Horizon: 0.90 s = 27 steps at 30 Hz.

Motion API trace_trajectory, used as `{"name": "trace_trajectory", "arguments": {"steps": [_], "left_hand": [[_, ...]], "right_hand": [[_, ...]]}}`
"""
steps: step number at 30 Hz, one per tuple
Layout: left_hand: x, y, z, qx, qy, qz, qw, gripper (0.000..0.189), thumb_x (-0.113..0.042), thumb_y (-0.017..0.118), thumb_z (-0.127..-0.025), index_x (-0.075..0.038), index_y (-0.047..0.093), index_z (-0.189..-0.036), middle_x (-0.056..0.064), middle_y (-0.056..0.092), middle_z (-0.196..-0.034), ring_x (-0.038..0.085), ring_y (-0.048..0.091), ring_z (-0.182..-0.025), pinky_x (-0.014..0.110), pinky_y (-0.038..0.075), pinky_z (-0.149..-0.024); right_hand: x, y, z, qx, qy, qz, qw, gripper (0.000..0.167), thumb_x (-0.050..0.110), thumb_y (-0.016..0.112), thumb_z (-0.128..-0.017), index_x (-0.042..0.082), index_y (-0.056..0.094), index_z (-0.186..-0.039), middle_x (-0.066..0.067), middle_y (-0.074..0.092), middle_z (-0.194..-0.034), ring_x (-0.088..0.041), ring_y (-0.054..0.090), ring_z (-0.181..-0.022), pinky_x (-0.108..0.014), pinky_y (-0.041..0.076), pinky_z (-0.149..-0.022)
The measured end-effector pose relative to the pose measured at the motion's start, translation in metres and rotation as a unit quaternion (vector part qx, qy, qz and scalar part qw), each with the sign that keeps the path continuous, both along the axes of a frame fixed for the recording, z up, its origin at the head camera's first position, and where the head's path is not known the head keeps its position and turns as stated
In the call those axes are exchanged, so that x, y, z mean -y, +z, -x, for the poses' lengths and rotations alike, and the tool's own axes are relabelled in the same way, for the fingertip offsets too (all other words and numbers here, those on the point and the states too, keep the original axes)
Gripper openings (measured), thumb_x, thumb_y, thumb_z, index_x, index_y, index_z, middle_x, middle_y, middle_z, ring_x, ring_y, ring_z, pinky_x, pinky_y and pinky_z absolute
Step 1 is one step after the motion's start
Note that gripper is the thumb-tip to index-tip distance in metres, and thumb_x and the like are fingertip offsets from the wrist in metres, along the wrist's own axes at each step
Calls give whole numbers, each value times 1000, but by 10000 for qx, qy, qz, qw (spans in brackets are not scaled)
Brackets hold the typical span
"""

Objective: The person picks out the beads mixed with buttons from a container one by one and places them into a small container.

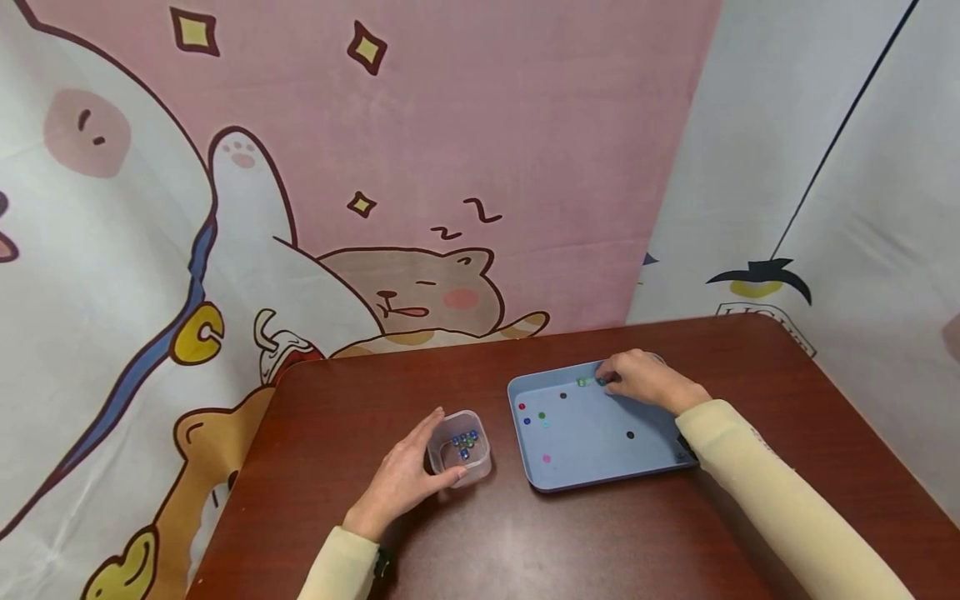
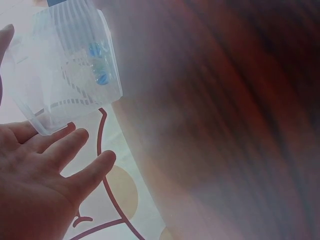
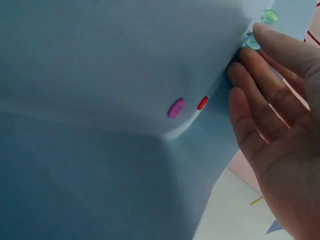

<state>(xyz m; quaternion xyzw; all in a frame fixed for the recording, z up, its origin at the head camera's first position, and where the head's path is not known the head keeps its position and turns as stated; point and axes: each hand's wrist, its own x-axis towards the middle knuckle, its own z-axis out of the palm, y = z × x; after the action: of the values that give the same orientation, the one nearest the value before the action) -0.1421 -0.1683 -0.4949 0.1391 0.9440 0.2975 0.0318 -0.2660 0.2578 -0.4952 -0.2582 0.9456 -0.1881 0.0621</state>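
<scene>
My left hand [image 1: 408, 471] holds a clear plastic box [image 1: 482, 450], thumb at its near side and fingers along the far left side. Several blue and green glass marbles [image 1: 463, 442] lie inside it. In the left wrist view the box [image 2: 75, 65] sits between thumb and spread fingers [image 2: 70, 150]. My right hand [image 1: 641, 379] reaches into the far side of a blue tray [image 1: 592, 442]. Its thumb and fingertips pinch a teal glass marble [image 3: 252, 41] against the tray's wall. Beside it lies another green marble [image 3: 270, 16].
Small buttons are scattered over the tray: pink [image 1: 547, 458], red [image 1: 522, 406], blue [image 1: 527, 421], green [image 1: 542, 415] and dark ones [image 1: 630, 434]. The tray stands right of the box on a brown wooden table [image 1: 480, 550]. A printed cloth [image 1: 525, 150] hangs behind.
</scene>
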Motion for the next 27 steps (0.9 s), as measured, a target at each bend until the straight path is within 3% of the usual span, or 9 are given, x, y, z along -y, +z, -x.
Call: {"name": "trace_trajectory", "arguments": {"steps": [6,12,21,27], "left_hand": [[0,-1,0,-6,1,-12,10000,104,-65,79,-82,-13,37,-161,9,41,-163,34,53,-138,59,46,-107],[1,-2,1,-29,7,-14,10000,104,-64,80,-81,-13,37,-161,8,41,-163,33,53,-137,58,46,-107],[0,-1,0,-40,-31,-82,10000,104,-65,79,-82,-13,37,-161,8,41,-163,33,54,-137,58,45,-107],[1,-2,1,-31,-27,-103,9999,104,-65,79,-82,-13,37,-161,9,41,-163,34,54,-137,59,45,-107]], "right_hand": [[1,-5,2,-339,235,86,9991,20,2,81,-88,2,79,-108,-9,77,-106,-29,72,-104,-45,59,-85],[2,-9,2,-452,211,122,9987,17,1,81,-88,4,80,-105,-8,76,-105,-28,72,-102,-44,59,-84],[0,-6,0,-337,141,327,9988,15,3,79,-90,5,80,-105,-8,76,-106,-29,72,-102,-44,59,-82],[0,6,0,-463,170,426,9979,16,7,79,-91,5,80,-107,-8,76,-109,-29,72,-103,-48,58,-85]]}}
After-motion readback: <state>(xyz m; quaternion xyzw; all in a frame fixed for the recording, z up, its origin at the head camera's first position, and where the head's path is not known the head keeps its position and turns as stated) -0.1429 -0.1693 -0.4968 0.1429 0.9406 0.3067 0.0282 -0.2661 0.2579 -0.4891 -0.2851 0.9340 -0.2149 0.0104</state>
